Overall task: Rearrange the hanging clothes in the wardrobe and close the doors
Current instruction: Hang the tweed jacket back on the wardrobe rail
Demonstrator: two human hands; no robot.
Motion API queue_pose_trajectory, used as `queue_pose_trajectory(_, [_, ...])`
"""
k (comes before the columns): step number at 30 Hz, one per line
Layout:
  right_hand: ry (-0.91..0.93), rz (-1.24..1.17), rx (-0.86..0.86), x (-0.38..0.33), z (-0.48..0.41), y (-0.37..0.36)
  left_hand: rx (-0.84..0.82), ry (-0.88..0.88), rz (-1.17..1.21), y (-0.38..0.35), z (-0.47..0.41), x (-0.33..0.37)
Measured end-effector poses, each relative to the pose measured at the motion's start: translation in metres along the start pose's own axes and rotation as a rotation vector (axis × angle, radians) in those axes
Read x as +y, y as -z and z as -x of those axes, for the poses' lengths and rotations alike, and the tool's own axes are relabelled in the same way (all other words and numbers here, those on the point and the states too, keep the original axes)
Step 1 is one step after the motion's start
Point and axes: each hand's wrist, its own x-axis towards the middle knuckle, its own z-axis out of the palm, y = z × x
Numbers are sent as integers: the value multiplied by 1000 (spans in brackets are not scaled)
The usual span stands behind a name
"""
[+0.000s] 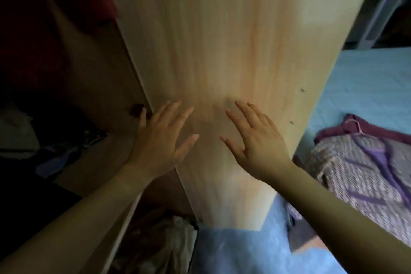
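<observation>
A tall light-wood wardrobe door (222, 40) fills the middle of the head view. My left hand (162, 138) lies flat on it near its left edge, fingers straight and spread. My right hand (253, 140) lies flat on the same door a little to the right, fingers straight too. To the left the wardrobe interior (93, 87) stands dark and uncovered. A red garment (44, 18) hangs at its upper left. Folded clothes (55, 147) lie on a shelf inside, lower left.
A bed with a light blue sheet (367, 87) stands on the right, with purple patterned clothing (364, 167) lying on it. A blue cloth (244, 251) is at the bottom below the door. Crumpled bags or fabric (160, 240) lie at the wardrobe's foot.
</observation>
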Motion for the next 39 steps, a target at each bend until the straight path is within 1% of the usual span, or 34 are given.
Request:
queue_pose_trajectory(4, [-210, -22, -75, 65, 104, 5, -136, -109, 163, -45, 15, 100])
queue_pose_trajectory(8, [-461, -31, -127, 127, 208, 32, -252, -207, 292, -86, 35, 218])
queue_pose_trajectory(11, [-630, -8, -113, 172, 279, 59, -301, -327, 365, -113, 42, 307])
queue_pose_trajectory(13, [-716, 47, -110, 203, 323, 79, -332, -401, 416, -127, 42, 366])
queue_pose_trajectory(16, [-853, 123, -125, 243, 383, 112, -411, -524, 475, -144, 39, 452])
queue_pose_trajectory(19, [-1000, 160, -109, 272, 431, 139, -441, -668, 501, -152, 33, 526])
queue_pose_trajectory(22, [-1105, 166, -88, 300, 460, 153, -482, -743, 515, -159, 21, 585])
queue_pose_trajectory(25, [-1163, 125, -130, 334, 466, 151, -509, -795, 476, -174, 4, 621])
queue_pose_trajectory(28, [-1147, 91, -160, 375, 451, 144, -527, -786, 448, -197, -25, 639])
queue_pose_trajectory(34, [-1045, 48, -268, 483, 396, 135, -613, -668, 380, -248, -118, 657])
queue_pose_trajectory(37, [-994, 25, -280, 537, 363, 135, -562, -606, 398, -265, -176, 667])
queue_pose_trajectory(39, [-951, 4, -309, 575, 341, 131, -535, -580, 360, -276, -212, 676])
